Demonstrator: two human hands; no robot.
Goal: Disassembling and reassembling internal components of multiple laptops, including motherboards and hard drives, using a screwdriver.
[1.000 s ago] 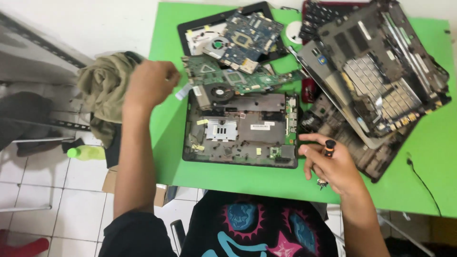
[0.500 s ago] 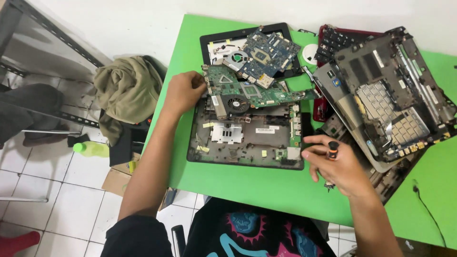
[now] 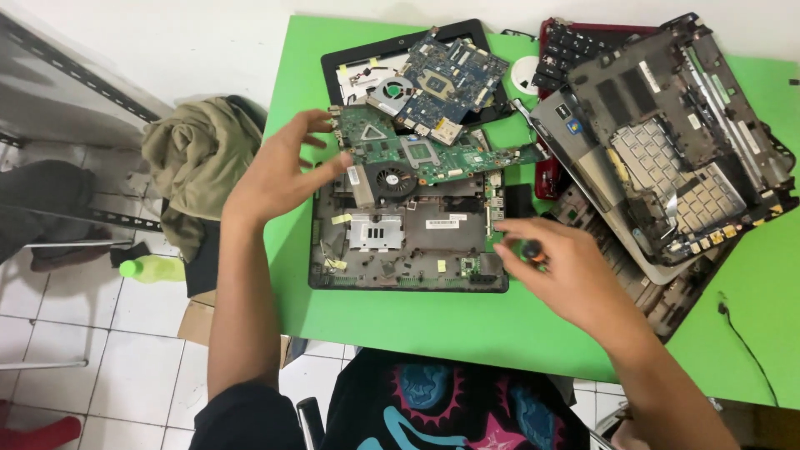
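The laptop base (image 3: 408, 242) lay on the table (image 3: 467, 321), and a motherboard (image 3: 417, 154) rested tilted across its far edge. Behind the base sat a second board (image 3: 442, 75) on a flat bezel frame (image 3: 350, 58), while to its right a stack of opened laptop shells (image 3: 667, 142) was piled. Left of the base, off the table, a crumpled cloth (image 3: 200, 158) hung over a bottle (image 3: 154, 268) on the floor.

The scene is seen from a single camera worn on the person's head, aimed steeply down and slightly forward over a green table (image 3: 400, 325). The person's chest and both forearms are caught at the bottom edge, so the view is near, within arm's reach. The far table edge and a white wall are met at the top; tiled floor (image 3: 75, 333) is shown along the left
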